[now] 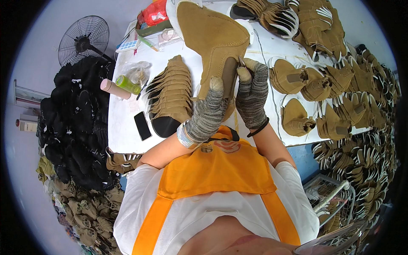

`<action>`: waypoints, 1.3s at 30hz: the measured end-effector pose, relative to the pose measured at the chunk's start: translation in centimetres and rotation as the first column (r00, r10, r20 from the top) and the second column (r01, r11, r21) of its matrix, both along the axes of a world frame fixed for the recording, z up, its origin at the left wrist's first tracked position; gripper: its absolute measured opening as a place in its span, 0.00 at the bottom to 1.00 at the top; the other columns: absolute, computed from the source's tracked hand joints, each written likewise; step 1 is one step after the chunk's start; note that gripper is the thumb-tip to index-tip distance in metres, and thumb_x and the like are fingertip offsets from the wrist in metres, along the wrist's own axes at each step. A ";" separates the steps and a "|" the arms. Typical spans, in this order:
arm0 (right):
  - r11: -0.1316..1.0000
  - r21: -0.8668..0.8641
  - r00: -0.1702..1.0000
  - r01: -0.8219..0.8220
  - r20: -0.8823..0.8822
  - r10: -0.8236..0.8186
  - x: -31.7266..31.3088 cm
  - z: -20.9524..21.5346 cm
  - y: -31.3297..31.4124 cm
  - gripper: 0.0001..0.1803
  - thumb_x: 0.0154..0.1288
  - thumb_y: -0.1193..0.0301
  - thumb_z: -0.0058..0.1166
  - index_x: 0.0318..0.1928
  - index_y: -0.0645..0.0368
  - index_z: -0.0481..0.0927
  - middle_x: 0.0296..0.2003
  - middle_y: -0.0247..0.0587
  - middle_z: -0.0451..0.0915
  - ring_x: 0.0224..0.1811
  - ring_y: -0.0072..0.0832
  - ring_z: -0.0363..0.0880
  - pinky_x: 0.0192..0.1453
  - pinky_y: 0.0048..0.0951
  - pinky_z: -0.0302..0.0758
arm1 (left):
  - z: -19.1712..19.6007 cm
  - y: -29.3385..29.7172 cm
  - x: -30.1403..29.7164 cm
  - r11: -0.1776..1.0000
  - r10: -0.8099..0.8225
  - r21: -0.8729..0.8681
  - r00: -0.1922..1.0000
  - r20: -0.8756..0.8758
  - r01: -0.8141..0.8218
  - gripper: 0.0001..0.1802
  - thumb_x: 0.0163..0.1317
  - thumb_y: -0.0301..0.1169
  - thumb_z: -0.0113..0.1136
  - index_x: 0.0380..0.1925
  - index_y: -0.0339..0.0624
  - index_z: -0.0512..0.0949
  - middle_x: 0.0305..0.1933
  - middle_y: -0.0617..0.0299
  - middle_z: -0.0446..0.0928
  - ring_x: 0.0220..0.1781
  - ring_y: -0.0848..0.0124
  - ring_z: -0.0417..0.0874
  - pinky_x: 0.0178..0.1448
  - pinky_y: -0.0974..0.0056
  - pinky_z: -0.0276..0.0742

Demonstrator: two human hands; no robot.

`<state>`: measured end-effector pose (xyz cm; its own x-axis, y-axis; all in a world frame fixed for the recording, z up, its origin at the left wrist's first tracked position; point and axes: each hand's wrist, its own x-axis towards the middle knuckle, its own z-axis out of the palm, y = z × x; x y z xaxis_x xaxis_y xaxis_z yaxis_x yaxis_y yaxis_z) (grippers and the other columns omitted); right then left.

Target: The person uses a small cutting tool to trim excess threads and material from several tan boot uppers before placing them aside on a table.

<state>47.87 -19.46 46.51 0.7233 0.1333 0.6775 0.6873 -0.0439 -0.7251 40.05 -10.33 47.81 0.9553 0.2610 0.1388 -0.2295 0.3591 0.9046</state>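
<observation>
A tan suede boot upper (208, 38) with pale lining at its edges is raised in front of me over the white table. My left hand (207, 114), in a grey knitted glove with bare fingertips, is closed on its lower left side, the thumb lying against the suede. My right hand (253, 95), gloved alike, pinches a small pointed metal tool (241, 61) beside the upper's dark brown side panel (230, 74). Most of that tool is hidden by the fingers. Left of my hands lies an overlapping row of tan uppers (173, 89).
Several stacks of tan uppers (289, 76) stand on the table's right side, with more heaped beyond its edge. A phone (142, 126), a pink bottle (114, 88) and a green roll (128, 84) lie at the left. Black uppers (76, 114) and a fan (83, 42) stand past the left edge.
</observation>
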 end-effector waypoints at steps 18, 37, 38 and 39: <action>0.992 -0.013 0.992 -0.125 -0.022 0.125 0.1 5.8 -2.7 0.11 0.58 0.73 0.62 0.42 0.59 0.80 0.31 0.31 0.79 0.32 0.17 0.77 0.40 0.17 0.74 | -0.5 1.2 -0.3 0.681 0.266 0.631 0.928 0.260 -0.372 0.19 0.58 0.37 0.63 0.46 0.41 0.73 0.43 0.59 0.77 0.43 0.66 0.76 0.49 0.63 0.71; 0.976 -0.200 0.996 -0.086 0.005 0.088 -0.2 6.4 -3.3 0.13 0.54 0.68 0.66 0.35 0.61 0.78 0.28 0.38 0.79 0.31 0.27 0.80 0.37 0.25 0.77 | 2.9 2.9 -2.8 0.950 -0.023 0.310 0.998 -0.060 0.040 0.22 0.64 0.35 0.56 0.55 0.37 0.70 0.49 0.59 0.76 0.49 0.71 0.76 0.53 0.67 0.72; 0.974 -0.210 0.996 -0.087 -0.015 0.086 -0.3 6.6 -3.4 0.14 0.53 0.68 0.66 0.36 0.61 0.78 0.29 0.38 0.80 0.31 0.27 0.80 0.38 0.25 0.77 | 2.2 2.9 -2.6 0.956 -0.029 0.291 1.000 -0.011 0.031 0.22 0.64 0.35 0.56 0.55 0.37 0.70 0.50 0.59 0.76 0.49 0.71 0.76 0.53 0.66 0.72; 0.971 -0.221 0.996 -0.089 -0.035 0.083 -0.6 6.9 -3.3 0.14 0.53 0.67 0.66 0.36 0.61 0.77 0.29 0.37 0.80 0.32 0.26 0.80 0.38 0.25 0.77 | 1.9 3.0 -2.5 0.962 -0.035 0.271 0.999 0.037 0.023 0.22 0.64 0.35 0.56 0.55 0.36 0.69 0.50 0.59 0.76 0.50 0.71 0.76 0.53 0.66 0.72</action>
